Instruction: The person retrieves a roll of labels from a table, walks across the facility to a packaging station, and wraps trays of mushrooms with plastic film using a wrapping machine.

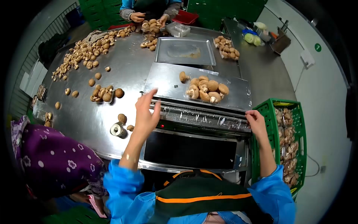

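My left hand (146, 111) is above the left end of a wrapping machine's film roller (201, 115), its fingers apart and nothing seen in them. At the roller's right end, my right hand (256, 121) has its thumb and forefinger pinched together at the film's edge. Clear film stretches across the roller between both hands. Behind it, on the metal plate (160, 80), lies a clear tray heaped with brown mushrooms (212, 86). One loose mushroom (182, 77) sits beside that tray on its left. A black panel (190, 150) lies in front of the roller.
An empty metal tray (185, 50) lies farther back. Loose mushrooms (89, 48) spread over the table's left. A filled pack (101, 93) and a metal cylinder (118, 130) are left of my left arm. A green crate (302, 142) holds packs. A co-worker's hands (138, 16) handle mushrooms.
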Demonstrator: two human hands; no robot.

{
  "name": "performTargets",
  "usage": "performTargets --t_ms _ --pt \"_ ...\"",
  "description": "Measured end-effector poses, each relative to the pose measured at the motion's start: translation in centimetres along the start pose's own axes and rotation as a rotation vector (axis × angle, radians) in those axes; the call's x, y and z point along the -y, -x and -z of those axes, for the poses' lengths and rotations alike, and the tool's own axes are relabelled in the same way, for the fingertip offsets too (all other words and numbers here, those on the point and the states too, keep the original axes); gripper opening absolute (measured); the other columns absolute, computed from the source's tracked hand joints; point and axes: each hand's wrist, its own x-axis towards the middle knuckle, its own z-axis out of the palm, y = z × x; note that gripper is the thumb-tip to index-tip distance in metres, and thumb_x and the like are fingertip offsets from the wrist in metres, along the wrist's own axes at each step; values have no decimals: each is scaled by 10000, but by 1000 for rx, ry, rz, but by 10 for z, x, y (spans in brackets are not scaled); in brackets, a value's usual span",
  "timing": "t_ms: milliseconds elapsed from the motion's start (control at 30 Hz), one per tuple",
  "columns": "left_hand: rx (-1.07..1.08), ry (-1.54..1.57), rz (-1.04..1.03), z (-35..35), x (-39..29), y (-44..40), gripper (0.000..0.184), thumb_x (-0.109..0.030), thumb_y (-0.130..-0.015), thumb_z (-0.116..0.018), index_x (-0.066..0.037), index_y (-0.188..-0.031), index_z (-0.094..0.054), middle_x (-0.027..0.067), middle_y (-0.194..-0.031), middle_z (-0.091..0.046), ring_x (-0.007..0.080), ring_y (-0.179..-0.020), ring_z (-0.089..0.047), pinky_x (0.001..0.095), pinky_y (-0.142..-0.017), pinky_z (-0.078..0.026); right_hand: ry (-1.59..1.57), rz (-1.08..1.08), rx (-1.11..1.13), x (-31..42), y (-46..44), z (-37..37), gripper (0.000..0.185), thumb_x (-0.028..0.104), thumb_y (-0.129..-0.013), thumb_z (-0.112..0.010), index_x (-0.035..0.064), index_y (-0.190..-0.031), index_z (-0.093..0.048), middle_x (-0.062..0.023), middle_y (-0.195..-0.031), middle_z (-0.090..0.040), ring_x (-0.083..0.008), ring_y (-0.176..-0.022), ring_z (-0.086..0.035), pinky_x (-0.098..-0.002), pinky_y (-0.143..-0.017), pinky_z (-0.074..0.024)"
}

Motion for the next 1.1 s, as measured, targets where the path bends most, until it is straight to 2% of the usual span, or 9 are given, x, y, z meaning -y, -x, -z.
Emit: performTargets --t_ms 133,267,400,467,600,767,900,1000,1100 --pt "247 -270 -196 -75 32 -90 640 -70 -694 -552 -143 -1292 -335 195 -1264 -371 342 -1185 -344 431 -964 -322 198 502 -112 41 -12 -58 283 108 -773 -557 30 -1045 -547 -92 -1034 -535 -195 -947 -499 -287 -806 -416" --pt "651 18 -252 -110 68 -134 509 -130 -709 -616 -119 -1199 -479 123 -1035 -556 274 -944 -536 340 -842 -429 288 652 -86 67 -25 -80 348 138 -766 -551 59 -1103 -514 -124 -1102 -514 -290 -1029 -461 -355 -913 -351" --pt "204 343 27 -101 62 -126 410 -161 -731 -664 -12 -1091 -537 101 -908 -611 213 -790 -581 318 -740 -468 386 621 -86 55 -21 -67 373 142 -760 -558 73 -1123 -504 -122 -1154 -496 -287 -1092 -437 -368 -938 -330" --pt "127 329 -57 -78 34 -123 436 -183 -734 -673 -14 -1101 -510 110 -933 -612 214 -825 -577 327 -744 -464 397 637 -92 58 -26 -65 428 197 -768 -571 90 -1171 -477 -134 -1208 -460 -298 -1150 -393 -392 -961 -295" --pt "384 -144 -316 -113 4 -102 410 -252 -756 -649 -36 -1078 -515 167 -1038 -559 306 -955 -550 363 -796 -454 585 775 -21 64 -40 -93 583 379 -784 -542 113 -1276 -378 -151 -1309 -355 -326 -1235 -282 -451 -1005 -190" --pt "404 -275 -274 -126 -8 -65 631 -337 -851 -479 -8 -1307 -194 199 -1302 -320 380 -1226 -278 524 -924 -295 679 780 44 57 -41 -90 643 426 -771 -552 86 -1280 -358 -150 -1296 -368 -333 -1241 -271 -499 -1005 -156" --pt "267 -124 -305 -111 -10 -53 765 -348 -789 -576 -19 -1341 -160 274 -1338 -218 408 -1230 -251 497 -974 -239 595 748 -144 52 -27 -71 592 332 -771 -564 82 -1269 -364 -153 -1278 -397 -314 -1219 -321 -440 -1015 -176" --pt "114 -404 -313 -42 -16 -15 516 -281 -735 -651 -19 -1145 -481 180 -1062 -480 310 -997 -436 426 -853 -326 661 543 -301 11 6 -21 253 261 -732 -627 62 -886 -596 -102 -897 -561 -276 -944 -471 -427 -813 -320" --pt "223 -814 -110 -24 0 10 318 -343 -736 -629 -29 -785 -648 119 -799 -551 265 -870 -452 402 -773 -324 1020 296 -225 -5 33 -31 325 387 -736 -618 62 -718 -620 -124 -805 -534 -290 -823 -460 -411 -751 -323"
